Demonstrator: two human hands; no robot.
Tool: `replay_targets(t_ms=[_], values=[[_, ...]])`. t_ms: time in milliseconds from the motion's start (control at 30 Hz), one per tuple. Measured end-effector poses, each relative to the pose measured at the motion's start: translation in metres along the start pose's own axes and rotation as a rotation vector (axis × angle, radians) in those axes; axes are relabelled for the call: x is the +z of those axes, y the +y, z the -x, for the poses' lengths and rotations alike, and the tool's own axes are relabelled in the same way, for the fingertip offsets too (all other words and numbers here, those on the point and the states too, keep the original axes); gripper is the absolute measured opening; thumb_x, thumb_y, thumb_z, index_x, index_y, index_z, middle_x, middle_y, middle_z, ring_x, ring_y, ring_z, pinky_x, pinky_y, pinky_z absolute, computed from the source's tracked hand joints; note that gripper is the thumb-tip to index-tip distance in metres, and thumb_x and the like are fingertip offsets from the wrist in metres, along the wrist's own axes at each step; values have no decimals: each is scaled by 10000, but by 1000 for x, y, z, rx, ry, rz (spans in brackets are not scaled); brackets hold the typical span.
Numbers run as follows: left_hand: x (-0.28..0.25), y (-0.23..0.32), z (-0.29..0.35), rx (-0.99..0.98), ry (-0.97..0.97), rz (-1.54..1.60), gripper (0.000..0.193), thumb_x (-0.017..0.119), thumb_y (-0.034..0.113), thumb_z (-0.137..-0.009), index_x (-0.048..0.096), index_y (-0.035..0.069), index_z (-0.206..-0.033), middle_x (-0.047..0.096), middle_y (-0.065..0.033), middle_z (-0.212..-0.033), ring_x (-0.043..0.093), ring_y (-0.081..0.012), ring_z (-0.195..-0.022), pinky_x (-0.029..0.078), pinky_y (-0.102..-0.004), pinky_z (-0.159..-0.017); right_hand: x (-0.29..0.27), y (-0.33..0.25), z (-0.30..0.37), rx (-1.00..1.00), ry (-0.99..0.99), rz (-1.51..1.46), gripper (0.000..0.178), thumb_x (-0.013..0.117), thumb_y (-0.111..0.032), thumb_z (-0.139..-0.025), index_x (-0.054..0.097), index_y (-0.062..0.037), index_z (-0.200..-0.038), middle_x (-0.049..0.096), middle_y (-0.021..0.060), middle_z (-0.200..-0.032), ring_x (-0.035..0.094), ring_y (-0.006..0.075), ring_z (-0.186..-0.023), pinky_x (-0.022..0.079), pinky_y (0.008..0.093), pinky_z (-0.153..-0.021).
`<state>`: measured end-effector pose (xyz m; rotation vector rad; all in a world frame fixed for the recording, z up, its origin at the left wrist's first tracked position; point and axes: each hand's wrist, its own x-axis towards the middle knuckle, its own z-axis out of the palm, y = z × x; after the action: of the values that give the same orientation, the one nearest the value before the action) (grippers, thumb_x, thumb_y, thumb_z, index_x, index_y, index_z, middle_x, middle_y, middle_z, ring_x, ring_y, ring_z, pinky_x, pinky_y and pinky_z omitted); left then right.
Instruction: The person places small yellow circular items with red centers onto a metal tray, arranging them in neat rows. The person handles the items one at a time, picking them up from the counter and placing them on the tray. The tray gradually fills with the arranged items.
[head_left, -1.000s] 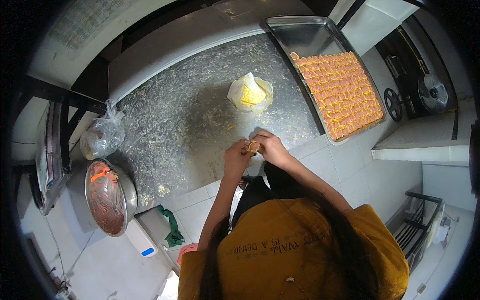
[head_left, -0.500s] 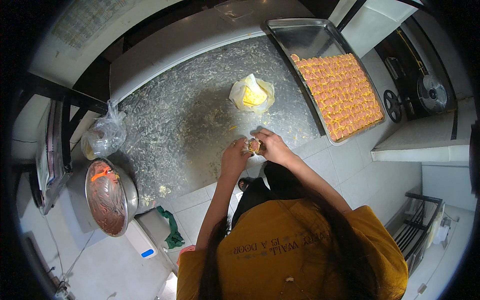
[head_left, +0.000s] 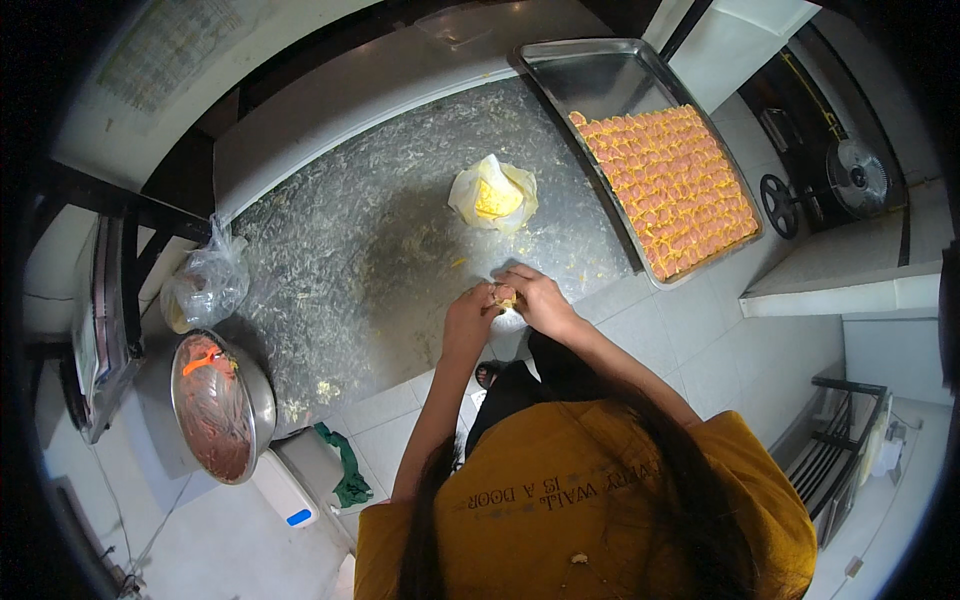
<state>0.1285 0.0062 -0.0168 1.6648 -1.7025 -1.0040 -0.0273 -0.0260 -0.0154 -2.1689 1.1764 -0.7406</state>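
Observation:
Near the front edge of the grey table, my left hand and my right hand are closed together around one small open-topped dumpling. Its pink filling and a bit of pale yellow wrapper show between the fingertips. Just beyond my hands sits a stack of yellow wrappers in an opened white plastic bag. To the far right, a metal tray bears tight rows of similar dumplings, with bare metal at its back end.
On the left stands a steel bowl of pink ground meat with an orange-handled tool in it. Behind it lies a clear plastic bag. A green cloth hangs near the table's front left corner. A fan is at far right.
The dumpling has turned a little in my fingers, and more of its wrapper shows toward me. Both hands stay together in nearly the same place. The view has shifted slightly.

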Motion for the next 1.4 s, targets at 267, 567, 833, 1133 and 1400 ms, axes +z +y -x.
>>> replay_targets(t_ms=[267,567,833,1133,1400], values=[[0,6,-1,52,56,-33,262,663,47,-686,564,22,-928,600,-162,-862,596,-319,-777,471,-377,-662,5,4,0,129,-62,-7,359,595,54,-644,586,-32,-992,568,135,-929,556,335,-868,473,383,-743],[6,-3,-2,64,66,-1,234,655,58,-694,573,39,-912,604,-155,-790,598,-308,-733,463,-375,-631,-1,1,0,23,-23,-16,386,582,67,-628,572,-25,-1003,548,151,-928,548,349,-859,471,380,-720],[5,-1,-2,57,116,19,214,645,53,-701,584,13,-902,609,-151,-771,607,-287,-711,468,-352,-632,-1,1,-3,96,-76,-68,229,563,52,-631,581,-31,-844,554,148,-928,542,338,-892,454,396,-763],[11,-9,9,-40,91,134,214,614,61,-743,598,6,-950,635,-144,-829,632,-234,-732,483,-313,-652,6,-3,1,-41,-66,155,155,562,10,-609,579,-44,-753,556,144,-851,561,317,-846,464,408,-715],[-15,10,40,-226,264,158,180,594,4,-763,603,-8,-943,651,-116,-843,634,-161,-768,493,-262,-670,-98,49,-41,227,-144,-385,283,614,56,-664,629,-63,-920,616,40,-874,580,139,-804,464,271,-703]])
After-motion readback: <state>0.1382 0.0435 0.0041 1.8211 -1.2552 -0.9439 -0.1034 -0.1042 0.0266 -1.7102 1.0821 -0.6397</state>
